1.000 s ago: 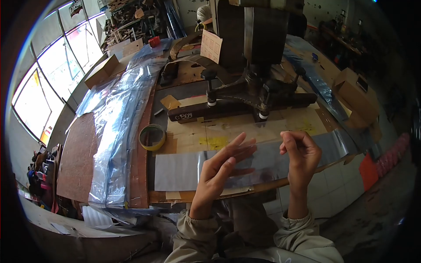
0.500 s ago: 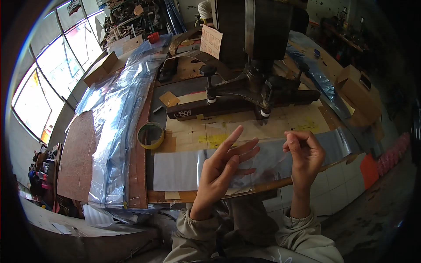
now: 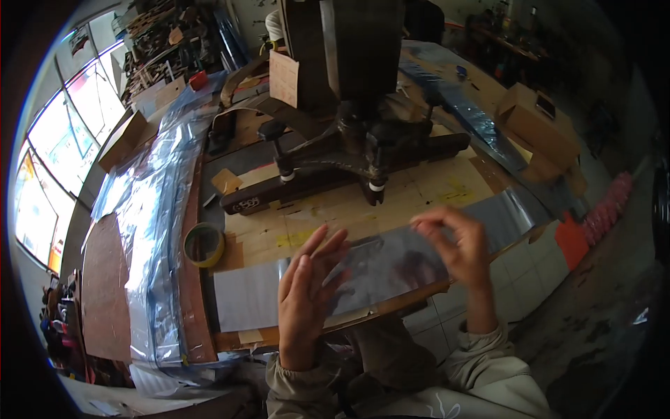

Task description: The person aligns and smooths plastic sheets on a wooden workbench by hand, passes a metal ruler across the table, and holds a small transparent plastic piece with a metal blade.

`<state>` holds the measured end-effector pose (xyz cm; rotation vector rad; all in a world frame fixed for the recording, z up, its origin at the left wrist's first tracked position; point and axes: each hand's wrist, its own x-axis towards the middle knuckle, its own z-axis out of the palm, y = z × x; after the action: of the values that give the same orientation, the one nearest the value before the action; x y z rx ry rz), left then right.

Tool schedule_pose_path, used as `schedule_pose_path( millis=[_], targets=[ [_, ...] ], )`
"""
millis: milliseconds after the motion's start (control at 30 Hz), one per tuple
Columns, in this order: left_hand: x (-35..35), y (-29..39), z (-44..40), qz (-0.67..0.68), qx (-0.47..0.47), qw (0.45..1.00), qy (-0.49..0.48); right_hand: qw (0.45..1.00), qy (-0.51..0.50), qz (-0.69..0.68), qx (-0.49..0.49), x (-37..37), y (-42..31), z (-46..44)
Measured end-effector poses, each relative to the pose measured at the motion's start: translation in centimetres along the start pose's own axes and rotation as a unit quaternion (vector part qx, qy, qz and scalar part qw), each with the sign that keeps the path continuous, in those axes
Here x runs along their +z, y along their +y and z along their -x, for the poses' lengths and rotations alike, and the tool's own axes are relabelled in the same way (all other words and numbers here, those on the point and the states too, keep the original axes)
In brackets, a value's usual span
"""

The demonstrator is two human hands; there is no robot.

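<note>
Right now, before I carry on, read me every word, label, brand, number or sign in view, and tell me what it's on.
"BOY", probably, after an unclear first character: white marking on the left end of the dark press bar.
Printed cardboard piece on the press: too faint to read.
White squiggle on the wearer's pale clothing: no legible letters.
Nothing else is clear enough to read.

Between the hands: an open gap ran from the left hand (image 3: 303, 297) to the right hand (image 3: 462, 248), above the grey strip (image 3: 246, 297).
Dark bar (image 3: 314, 184): with the black column (image 3: 363, 52), it blocked the way forward; a bracket foot (image 3: 376, 197) jutted nearer.
Pale board (image 3: 415, 195): a band between strip and bar gave room for sideways passage.
Tape roll (image 3: 218, 249): it obstructed passage near the strip's left end.
</note>
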<state>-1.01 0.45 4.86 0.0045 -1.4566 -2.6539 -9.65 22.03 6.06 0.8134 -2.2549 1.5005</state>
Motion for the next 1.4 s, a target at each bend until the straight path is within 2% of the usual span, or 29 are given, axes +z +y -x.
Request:
schedule_pose_path(
  millis=[33, 100, 133, 200, 267, 367, 467, 567, 667, 733, 800, 867, 900, 933, 967, 1000, 1067, 1133, 1200, 1267, 1400],
  targets=[
    [-0.4, -0.3, 0.2, 0.018, 0.014, 1.000, 0.017, 0.998, 0.035, 0.024, 0.054, -1.7, 1.3, -0.7],
    [-1.6, -0.9, 0.4, 0.048, 0.040, 0.997, 0.042, 0.969, 0.098, 0.225, 0.021, -5.9, 5.4, -3.0],
    [-2.0, -1.2, 0.6, 0.067, 0.046, 0.996, 0.043, 0.928, 0.097, 0.360, -0.001, -8.4, 8.0, -4.1],
    [-2.6, -1.6, 0.9, 0.106, 0.062, 0.991, 0.042, 0.869, 0.045, 0.490, 0.048, -14.1, 15.1, -5.4],
    [-2.5, -1.4, 1.3, 0.108, 0.058, 0.991, 0.058, 0.845, -0.039, 0.507, 0.166, -18.2, 18.2, -6.2],
    [-2.3, -1.4, 1.7, 0.134, 0.053, 0.987, 0.077, 0.863, -0.052, 0.485, 0.130, -19.6, 19.9, -5.8],
    [-2.7, -1.3, 2.3, 0.178, 0.008, 0.982, 0.060, 0.857, -0.090, 0.479, 0.166, -19.9, 20.3, -6.6],
    [-4.0, -1.0, 2.6, 0.228, -0.079, 0.970, 0.002, 0.870, -0.020, 0.490, 0.051, -22.1, 24.9, -5.9],
    [-3.6, 0.2, 2.4, 0.143, -0.068, 0.987, 0.024, 0.831, 0.001, 0.555, 0.019, -22.9, 21.3, -5.8],
    [-3.8, 0.6, 2.2, 0.119, -0.028, 0.992, 0.021, 0.811, 0.028, 0.583, -0.034, -24.0, 19.1, -4.3],
    [-4.3, 0.5, 1.8, 0.115, -0.004, 0.993, 0.021, 0.830, 0.018, 0.557, 0.031, -23.6, 13.1, -2.4],
    [-4.9, -0.1, 1.4, 0.135, 0.008, 0.991, 0.009, 0.848, 0.049, 0.488, 0.201, -22.4, 8.0, 1.0],
    [-4.9, -0.5, 1.2, 0.140, 0.015, 0.990, 0.010, 0.847, 0.104, 0.513, 0.086, -21.2, 6.4, 4.0],
    [-4.7, -0.7, 1.1, 0.147, 0.024, 0.989, 0.013, 0.872, 0.093, 0.476, 0.068, -21.7, 6.4, 7.0],
    [-4.2, -0.7, 1.0, 0.154, 0.028, 0.987, 0.028, 0.920, 0.133, 0.330, 0.164, -19.9, 4.4, 9.4],
    [-3.7, -0.9, 1.1, 0.162, 0.043, 0.985, 0.037, 0.936, 0.168, 0.174, 0.257, -17.8, 2.4, 11.4],
    [-2.4, -1.6, 1.3, 0.179, 0.067, 0.980, 0.052, 0.962, 0.153, 0.017, 0.225, -16.0, 3.3, 14.8],
    [-1.3, -2.5, 1.6, 0.209, 0.066, 0.975, 0.040, 0.935, 0.167, -0.180, 0.255, -12.2, 1.7, 14.0],
    [-0.6, -2.8, 1.6, 0.233, 0.066, 0.970, 0.029, 0.944, 0.193, -0.127, 0.233, -9.0, 0.8, 12.7],
    [-0.4, -2.8, 1.3, 0.240, 0.073, 0.967, 0.041, 0.932, 0.203, -0.195, 0.227, -6.7, 0.5, 13.0],
    [-0.6, -3.4, 0.3, 0.242, 0.089, 0.965, 0.043, 0.945, 0.101, -0.272, 0.148, -2.0, 1.1, 16.7]
  ],
)
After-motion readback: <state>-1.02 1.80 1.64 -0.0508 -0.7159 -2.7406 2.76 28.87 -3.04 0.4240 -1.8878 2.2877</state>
